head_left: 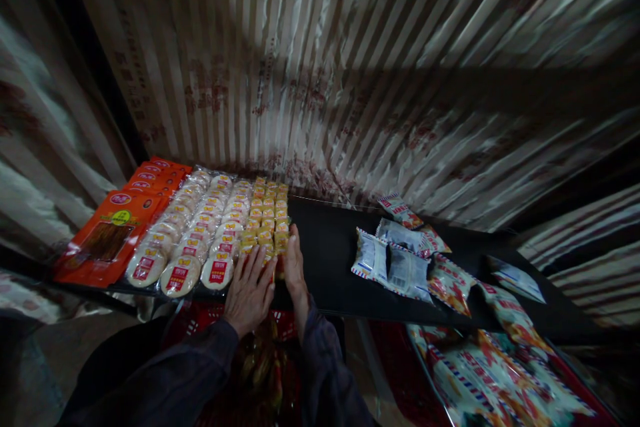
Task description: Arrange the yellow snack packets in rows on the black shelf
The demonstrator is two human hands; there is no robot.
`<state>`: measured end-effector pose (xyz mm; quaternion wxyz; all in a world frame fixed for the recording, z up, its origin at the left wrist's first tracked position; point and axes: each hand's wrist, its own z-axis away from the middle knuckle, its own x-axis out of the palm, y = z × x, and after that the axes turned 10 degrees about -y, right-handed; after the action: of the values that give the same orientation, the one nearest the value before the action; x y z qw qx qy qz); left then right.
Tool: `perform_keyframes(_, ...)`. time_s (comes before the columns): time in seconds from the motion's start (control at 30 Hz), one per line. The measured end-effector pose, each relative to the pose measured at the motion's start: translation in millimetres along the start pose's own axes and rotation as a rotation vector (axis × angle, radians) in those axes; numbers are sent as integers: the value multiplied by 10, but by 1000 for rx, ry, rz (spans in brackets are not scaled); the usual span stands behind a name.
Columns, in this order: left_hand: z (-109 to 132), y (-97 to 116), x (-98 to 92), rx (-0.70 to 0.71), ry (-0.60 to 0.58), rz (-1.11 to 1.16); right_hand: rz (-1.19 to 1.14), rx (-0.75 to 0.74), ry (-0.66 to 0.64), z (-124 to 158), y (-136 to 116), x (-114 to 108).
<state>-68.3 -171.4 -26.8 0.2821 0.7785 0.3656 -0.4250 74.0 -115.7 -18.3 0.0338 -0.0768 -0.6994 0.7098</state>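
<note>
My left hand point(251, 290) lies with fingers stretched out against the near end of a block of small yellow-wrapped snacks point(265, 217), which stand in several columns on a black table point(325, 247). On the right side of that block, my right hand point(296, 268) stands on edge, fingers straight, its palm facing the packets. Left of the snacks run three overlapping rows of round white rice crackers point(220, 270) in clear wrappers with red labels. Farther left, orange snack pouches point(107, 237) overlap in a line.
Loose white-and-red snack bags point(410, 273) lie scattered on the right part of the table. Below the table's front edge, more such bags point(495, 373) fill a container at right. A red basket point(197, 317) sits beneath my arms. Striped curtains point(300, 67) hang behind.
</note>
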Motion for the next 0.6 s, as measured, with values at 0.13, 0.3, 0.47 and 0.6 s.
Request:
perform_keyframes(0.13, 10, 7, 13, -5, 9, 24, -67, 0, 50, -191, 75, -99)
perform_keyframes(0.3, 32, -8, 24, 14, 19, 16, -119, -17, -9, -460, 38, -120)
perform_keyframes(0.47, 23, -7, 19, 17, 26, -6, -234, -20, -120, -558, 27, -61)
perform_keyframes(0.6, 13, 6, 31, -3, 23, 23, -287, -22, -148, -553, 48, -43)
